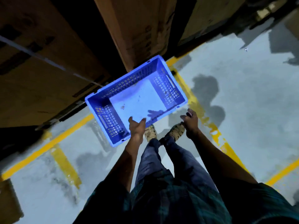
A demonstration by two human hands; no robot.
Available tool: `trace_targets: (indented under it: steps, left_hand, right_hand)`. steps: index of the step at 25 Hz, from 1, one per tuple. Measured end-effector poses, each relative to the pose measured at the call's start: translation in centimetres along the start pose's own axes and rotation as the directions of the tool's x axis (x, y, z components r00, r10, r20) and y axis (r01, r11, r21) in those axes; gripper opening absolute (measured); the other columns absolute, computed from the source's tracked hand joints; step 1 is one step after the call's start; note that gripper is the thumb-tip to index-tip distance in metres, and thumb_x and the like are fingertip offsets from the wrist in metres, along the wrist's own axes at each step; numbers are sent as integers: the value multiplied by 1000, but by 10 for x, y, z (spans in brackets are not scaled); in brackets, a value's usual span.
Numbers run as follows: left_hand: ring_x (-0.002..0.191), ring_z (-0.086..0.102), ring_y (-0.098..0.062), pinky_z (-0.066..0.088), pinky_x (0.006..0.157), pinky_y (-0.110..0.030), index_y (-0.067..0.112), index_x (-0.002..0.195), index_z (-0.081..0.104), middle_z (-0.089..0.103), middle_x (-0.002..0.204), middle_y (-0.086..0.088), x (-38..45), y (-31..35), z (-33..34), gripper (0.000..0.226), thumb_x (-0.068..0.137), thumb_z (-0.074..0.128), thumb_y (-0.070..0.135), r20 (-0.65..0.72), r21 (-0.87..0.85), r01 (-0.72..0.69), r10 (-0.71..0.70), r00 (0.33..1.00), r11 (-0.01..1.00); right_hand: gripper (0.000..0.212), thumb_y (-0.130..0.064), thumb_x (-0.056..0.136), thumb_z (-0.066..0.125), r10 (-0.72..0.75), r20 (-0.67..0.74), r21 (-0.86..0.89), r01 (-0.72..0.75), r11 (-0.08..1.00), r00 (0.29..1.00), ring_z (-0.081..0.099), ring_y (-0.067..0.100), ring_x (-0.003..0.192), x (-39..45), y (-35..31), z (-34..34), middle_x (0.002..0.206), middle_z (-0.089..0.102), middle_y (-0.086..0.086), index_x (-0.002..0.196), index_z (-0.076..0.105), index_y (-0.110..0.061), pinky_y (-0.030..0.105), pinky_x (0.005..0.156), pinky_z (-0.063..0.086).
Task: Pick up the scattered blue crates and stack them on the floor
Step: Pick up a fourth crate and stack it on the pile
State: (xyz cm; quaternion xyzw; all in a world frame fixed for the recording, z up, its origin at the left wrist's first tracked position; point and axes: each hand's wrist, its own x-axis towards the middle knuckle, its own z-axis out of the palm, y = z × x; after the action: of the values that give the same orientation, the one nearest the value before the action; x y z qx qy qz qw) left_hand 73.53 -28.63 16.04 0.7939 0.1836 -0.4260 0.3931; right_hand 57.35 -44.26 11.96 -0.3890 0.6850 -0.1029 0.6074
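An empty blue crate (pixel 137 97) with slotted walls hangs in front of me above the grey floor, its open top facing the camera. My left hand (pixel 136 128) grips its near long rim, thumb and fingers wrapped over the edge. Just right of the crate's near corner, my right hand (pixel 191 122) hovers with fingers spread and curled, holding nothing and apart from the crate. No other crate shows in this view.
Tall brown cardboard boxes (pixel 142 26) stand close ahead and to the left (pixel 40 65). Yellow floor lines (pixel 48 146) cross the grey concrete (pixel 242 94). My feet (pixel 163 131) are just behind the crate. Another box corner (pixel 8 201) sits at the lower left.
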Motion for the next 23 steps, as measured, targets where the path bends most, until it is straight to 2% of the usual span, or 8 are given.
trace_targets:
  steps: [3,5,8,11,14,18,20,23]
  left_hand:
    - [93,61,-20,49,75,-21,17,140,45,62,119,-6,-26,13,24,54,91,65,27,314,294,-246,150,937,924]
    - [102,64,-23,51,85,-30,17,136,50,67,116,-7,-46,14,42,49,91,64,30,490,435,-425,188,851,793]
    - [109,61,-24,51,93,-35,16,136,50,64,121,-10,-78,-8,76,49,92,63,33,675,535,-602,129,727,593]
    - [111,62,-27,52,95,-44,17,133,52,66,119,-12,-112,-45,103,48,91,63,37,759,545,-709,96,644,447]
    - [111,62,-26,51,97,-41,17,135,52,65,121,-9,-144,-89,116,48,92,61,37,802,559,-767,30,597,315]
    - [105,64,-26,52,93,-38,16,135,52,66,120,-12,-199,-170,128,49,92,61,37,856,513,-849,-145,496,128]
    - [98,64,-23,51,84,-32,14,135,52,67,118,-13,-221,-209,139,49,93,62,37,864,459,-888,-243,440,23]
    - [95,65,-22,50,84,-29,12,134,52,68,114,-12,-252,-265,154,49,93,62,37,832,315,-935,-426,356,-165]
  right_hand:
    - [54,0,89,59,44,-46,120,-38,992,998,58,24,96,-33,26,-36,129,50,9,139,43,-13,37,73,47]
    - [51,2,89,57,92,-99,252,-65,966,991,58,27,92,-53,50,-66,124,53,10,134,43,-17,35,69,47]
    - [47,2,90,53,181,-211,389,-87,917,961,59,27,84,-91,100,-123,119,57,12,129,42,-20,32,66,47]
    - [49,-4,92,54,328,-310,529,-125,840,893,63,27,86,-134,167,-170,118,62,14,137,41,-16,35,70,50]
    - [47,-5,93,54,478,-338,687,-134,714,811,64,26,82,-179,229,-197,112,65,15,137,43,-17,33,66,50]
    - [41,1,93,53,640,-341,858,-51,512,688,63,17,54,-251,320,-216,92,65,13,126,45,-22,20,43,42]
    - [36,2,94,53,703,-344,911,41,410,622,63,8,44,-279,357,-223,80,63,8,119,46,-22,20,42,45]
    - [30,-6,96,52,755,-259,962,95,255,602,66,11,65,-316,413,-222,89,60,0,119,46,-25,27,57,52]
